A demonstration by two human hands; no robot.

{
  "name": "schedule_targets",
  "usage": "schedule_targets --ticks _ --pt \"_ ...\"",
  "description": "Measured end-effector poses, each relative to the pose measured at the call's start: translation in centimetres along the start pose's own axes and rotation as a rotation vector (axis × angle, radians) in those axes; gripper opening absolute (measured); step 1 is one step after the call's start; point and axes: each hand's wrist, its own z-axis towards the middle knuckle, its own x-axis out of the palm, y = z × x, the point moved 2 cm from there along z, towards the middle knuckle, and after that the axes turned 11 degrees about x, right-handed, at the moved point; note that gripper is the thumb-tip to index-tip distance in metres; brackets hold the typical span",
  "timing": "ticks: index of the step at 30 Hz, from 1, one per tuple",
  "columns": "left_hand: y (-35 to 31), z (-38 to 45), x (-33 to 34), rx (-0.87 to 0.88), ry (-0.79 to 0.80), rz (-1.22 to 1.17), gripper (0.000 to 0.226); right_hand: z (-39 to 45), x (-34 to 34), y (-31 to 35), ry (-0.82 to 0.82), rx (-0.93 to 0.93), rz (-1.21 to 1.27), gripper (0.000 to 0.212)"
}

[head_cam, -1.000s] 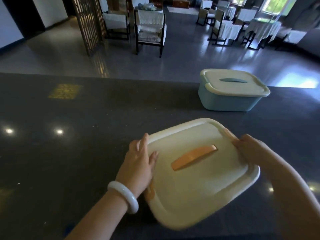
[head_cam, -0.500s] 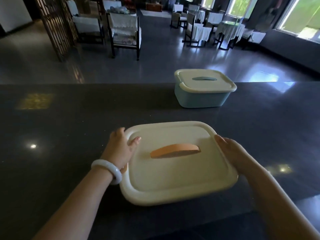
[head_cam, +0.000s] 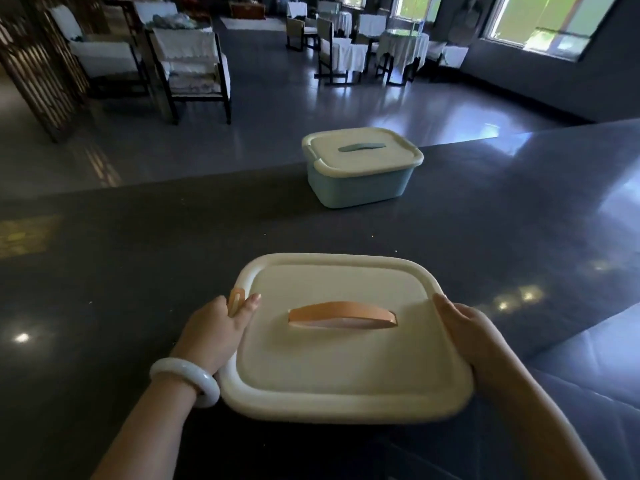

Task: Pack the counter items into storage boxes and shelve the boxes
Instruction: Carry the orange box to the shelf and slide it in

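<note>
A storage box with a cream lid (head_cam: 346, 362) and an orange handle (head_cam: 341, 315) sits close to me on the dark counter (head_cam: 138, 271). My left hand (head_cam: 216, 329), with a white bangle on the wrist, grips the lid's left edge at an orange clip (head_cam: 236, 300). My right hand (head_cam: 464, 332) grips the right edge. The box's body is hidden under the lid. A second box (head_cam: 360, 168), pale blue with a cream lid and blue handle, stands closed at the counter's far edge.
Beyond the counter lies a glossy floor with dark-framed chairs (head_cam: 188, 69) on the left and cloth-covered tables (head_cam: 401, 50) near bright windows at the back right. A wooden lattice screen (head_cam: 38, 71) stands far left.
The near box has turned square to me, and both hands have settled on its left and right edges. The view has swung left, so the blue box appears nearer the centre.
</note>
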Motion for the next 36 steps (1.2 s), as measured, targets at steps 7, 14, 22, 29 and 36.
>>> schedule_targets --ticks 7,14,22,29,36 --pt "-5.8 0.8 4.2 0.186 0.049 -0.075 0.051 -2.2 -6.6 -4.4 -0.11 0.08 0.192 0.056" --pt "-16.7 0.7 12.4 0.361 0.234 -0.15 0.047 -4.8 -16.5 -10.8 -0.294 0.137 0.304 0.04" --pt "-33.7 -2.5 25.9 0.55 0.452 -0.259 0.043 -6.5 -32.8 -19.0 -0.537 0.166 0.451 0.035" --pt "-45.7 -5.8 37.1 0.711 0.499 -0.313 0.053 -6.5 -44.6 -25.2 -0.759 0.226 0.503 0.032" --pt "-55.0 -6.0 46.1 0.814 0.626 -0.339 0.055 -4.1 -52.0 -28.9 -0.859 0.297 0.59 0.033"
